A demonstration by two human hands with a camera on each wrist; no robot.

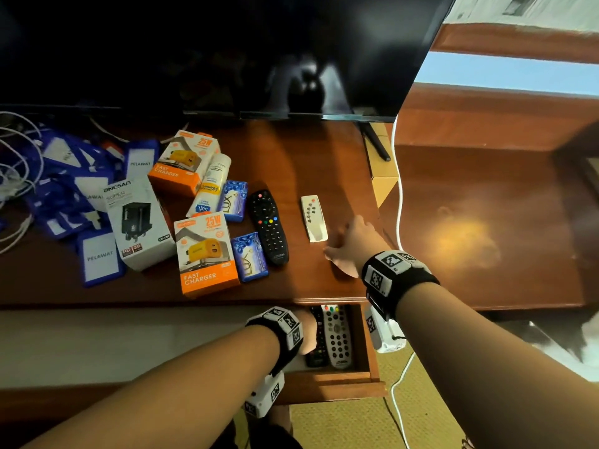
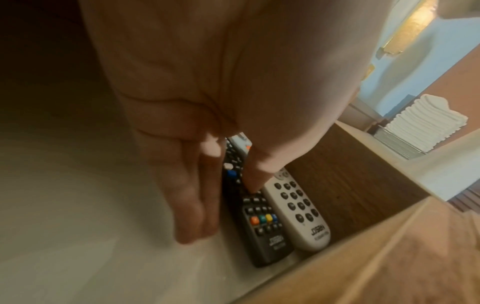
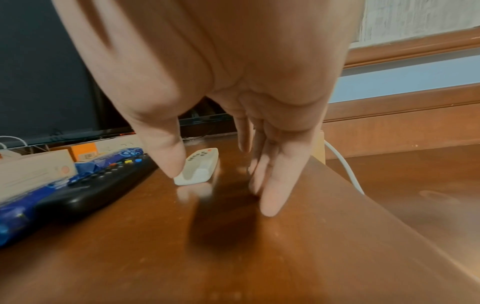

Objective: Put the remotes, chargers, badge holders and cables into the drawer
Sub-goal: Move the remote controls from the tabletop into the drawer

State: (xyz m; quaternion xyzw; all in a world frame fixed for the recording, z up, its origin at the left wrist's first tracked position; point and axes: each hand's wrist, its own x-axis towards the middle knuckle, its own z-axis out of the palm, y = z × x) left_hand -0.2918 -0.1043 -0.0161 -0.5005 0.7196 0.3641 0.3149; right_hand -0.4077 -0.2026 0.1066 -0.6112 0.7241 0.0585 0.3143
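The drawer (image 1: 330,387) stands open under the table's right end. Inside, a black remote (image 2: 262,226) lies next to a grey remote (image 2: 298,207). My left hand (image 2: 223,211) holds the black one on the drawer floor, thumb on its buttons and fingers (image 2: 192,226) along its left edge. On the tabletop my right hand (image 1: 343,236) hovers open, its thumb by the near end of a small white remote (image 1: 313,218). Another black remote (image 1: 269,226) lies left of it. Further left are charger boxes (image 1: 205,254), blue badge holders (image 1: 99,257) and white cables (image 1: 19,163).
Two blue soap packs (image 1: 252,256) and a white tube (image 1: 212,186) lie among the charger boxes. A dark TV (image 1: 227,53) overhangs the back of the table, with its foot (image 1: 376,142) at the right. A white cord (image 1: 400,189) hangs past the table's right edge.
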